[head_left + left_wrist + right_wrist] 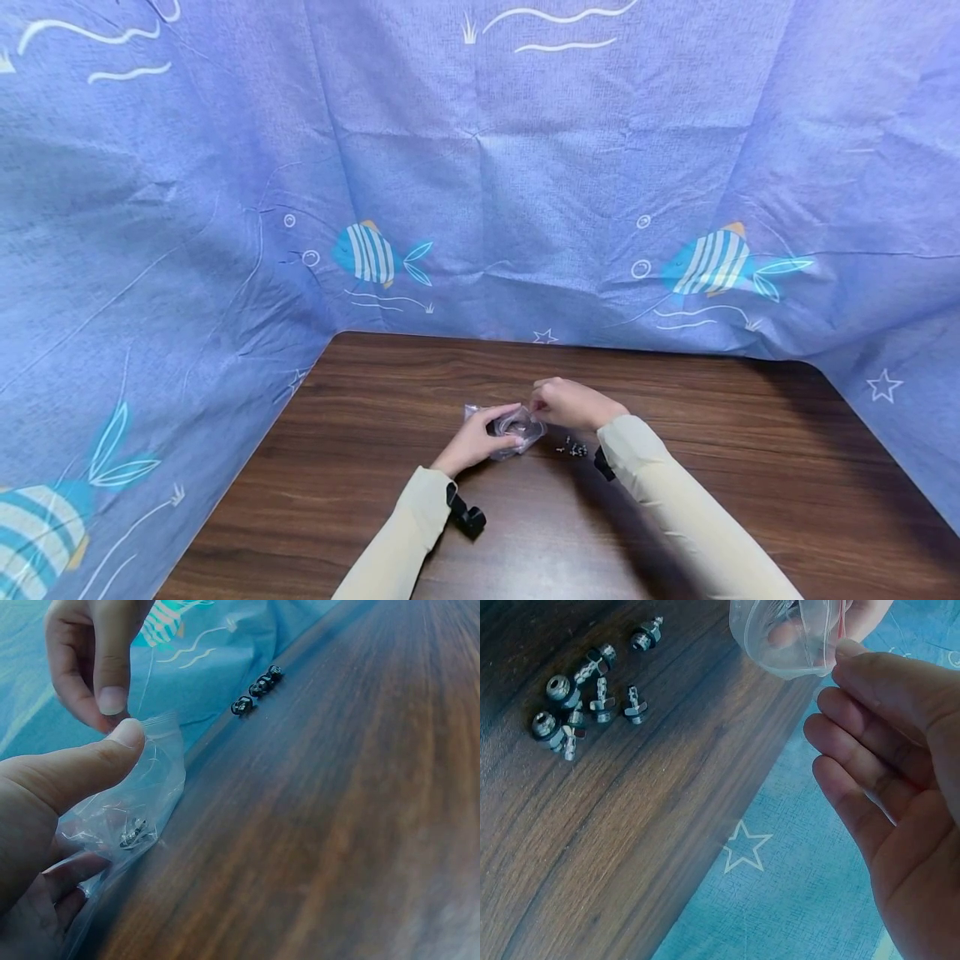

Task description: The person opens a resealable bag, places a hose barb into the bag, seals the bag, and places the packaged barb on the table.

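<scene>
Stretches both arms [397,533] forward, angled inward; curves left hand [471,437] into a grip with thumb [82,769] apart from forefinger [498,412]; pinches with right hand [573,403].

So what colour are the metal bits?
The bits are silver and black, clearest in the right wrist view.

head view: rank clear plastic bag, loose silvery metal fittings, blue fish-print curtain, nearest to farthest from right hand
1. Clear plastic bag, just left of right hand
2. Loose silvery metal fittings, right of the bag
3. Blue fish-print curtain, behind table
</scene>
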Demonstrator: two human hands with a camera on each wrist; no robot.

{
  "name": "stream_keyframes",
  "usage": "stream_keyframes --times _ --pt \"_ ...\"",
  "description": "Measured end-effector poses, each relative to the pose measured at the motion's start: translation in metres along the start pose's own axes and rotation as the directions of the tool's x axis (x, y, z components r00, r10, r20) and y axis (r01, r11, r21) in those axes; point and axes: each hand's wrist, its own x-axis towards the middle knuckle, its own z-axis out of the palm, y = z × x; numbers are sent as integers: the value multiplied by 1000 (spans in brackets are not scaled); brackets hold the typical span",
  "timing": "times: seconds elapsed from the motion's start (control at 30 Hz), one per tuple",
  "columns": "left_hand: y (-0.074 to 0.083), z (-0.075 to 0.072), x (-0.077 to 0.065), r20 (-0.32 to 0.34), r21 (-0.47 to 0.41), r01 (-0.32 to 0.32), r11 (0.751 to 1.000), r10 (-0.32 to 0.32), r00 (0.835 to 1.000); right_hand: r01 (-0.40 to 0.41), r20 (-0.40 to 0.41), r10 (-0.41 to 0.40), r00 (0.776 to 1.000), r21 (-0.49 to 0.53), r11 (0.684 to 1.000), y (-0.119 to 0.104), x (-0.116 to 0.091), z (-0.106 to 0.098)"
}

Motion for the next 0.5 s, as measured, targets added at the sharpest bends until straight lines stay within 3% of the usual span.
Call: stream_keyframes --times 0.5 --pt "1 0 0 -9 -14 -9 1000 9 1000 -33 10 33 999 19 999 8 -11 3"
